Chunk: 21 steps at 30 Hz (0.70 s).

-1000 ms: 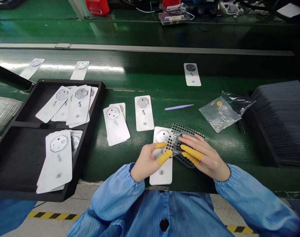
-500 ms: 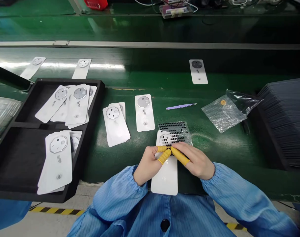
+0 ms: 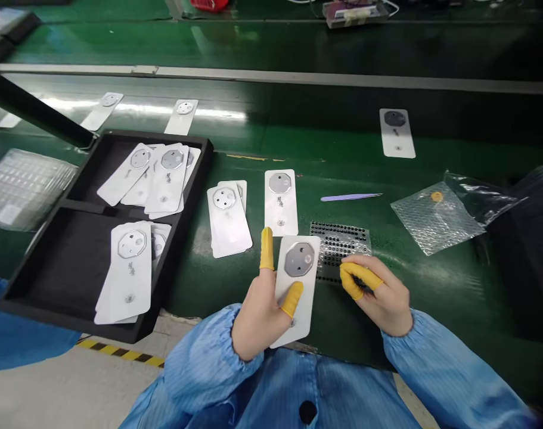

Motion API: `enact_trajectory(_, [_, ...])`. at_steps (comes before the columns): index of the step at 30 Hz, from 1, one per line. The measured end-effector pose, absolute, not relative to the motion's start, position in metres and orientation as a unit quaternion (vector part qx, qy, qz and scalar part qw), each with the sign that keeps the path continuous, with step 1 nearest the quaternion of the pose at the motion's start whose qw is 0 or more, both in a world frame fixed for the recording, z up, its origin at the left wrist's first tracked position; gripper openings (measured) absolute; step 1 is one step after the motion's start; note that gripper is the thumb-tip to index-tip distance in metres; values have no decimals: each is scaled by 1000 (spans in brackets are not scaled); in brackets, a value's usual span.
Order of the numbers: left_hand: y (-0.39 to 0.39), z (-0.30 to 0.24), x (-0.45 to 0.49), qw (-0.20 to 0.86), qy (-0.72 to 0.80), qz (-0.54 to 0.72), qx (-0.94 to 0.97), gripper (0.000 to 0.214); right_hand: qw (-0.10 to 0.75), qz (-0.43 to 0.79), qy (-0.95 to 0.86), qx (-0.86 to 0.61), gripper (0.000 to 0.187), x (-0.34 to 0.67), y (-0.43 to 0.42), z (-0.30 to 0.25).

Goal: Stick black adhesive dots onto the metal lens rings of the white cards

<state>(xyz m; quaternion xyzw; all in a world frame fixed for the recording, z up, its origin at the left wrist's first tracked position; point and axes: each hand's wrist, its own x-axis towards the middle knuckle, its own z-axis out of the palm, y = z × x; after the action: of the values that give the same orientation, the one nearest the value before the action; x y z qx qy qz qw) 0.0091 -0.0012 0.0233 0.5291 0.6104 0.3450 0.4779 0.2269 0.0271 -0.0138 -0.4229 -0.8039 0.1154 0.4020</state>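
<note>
My left hand (image 3: 261, 304) holds a white phone back cover (image 3: 297, 286) tilted up off the green bench, thumb on its face, index finger stretched along its left edge. The cover's octagonal camera plate looks grey. My right hand (image 3: 378, 292), with yellow finger cots, rests curled on the near edge of a clear sheet of small black dots (image 3: 340, 247) lying flat just right of the cover. What its fingertips pinch, if anything, is too small to see.
A black two-compartment tray (image 3: 74, 250) at left holds several white covers. Two more cover piles (image 3: 229, 217) (image 3: 280, 201) lie ahead. A purple tweezer (image 3: 351, 196), a bubble-wrap bag (image 3: 432, 217) and a lone cover (image 3: 397, 132) lie to the right; dark stacked sheets sit at far right.
My left hand has lifted the cover and turned it toward me. My right hand left the cover and dropped onto the dot sheet, which now lies flat on the bench.
</note>
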Motion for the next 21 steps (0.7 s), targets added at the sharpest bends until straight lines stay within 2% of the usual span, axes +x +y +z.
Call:
enact_trajectory(3, [-6,34,18,496,597,305,552,45,406,83,-811,-413,33,218,23,11])
enact_trajectory(6, [-8,40,28,496,575,288,583,31,361,148,-830,-398,39,210,21,29])
enact_trajectory(11, [-11,41,34,431,589,279,624,2,377,162,-836,-364,48,210,17,30])
enact_trajectory(17, [-12,42,39,411,568,305,645,11,379,132,-844,-357,48,214,16,28])
enact_trajectory(21, [-10,43,40,395,574,298,652,9,322,78,-879,-342,43,210,16,40])
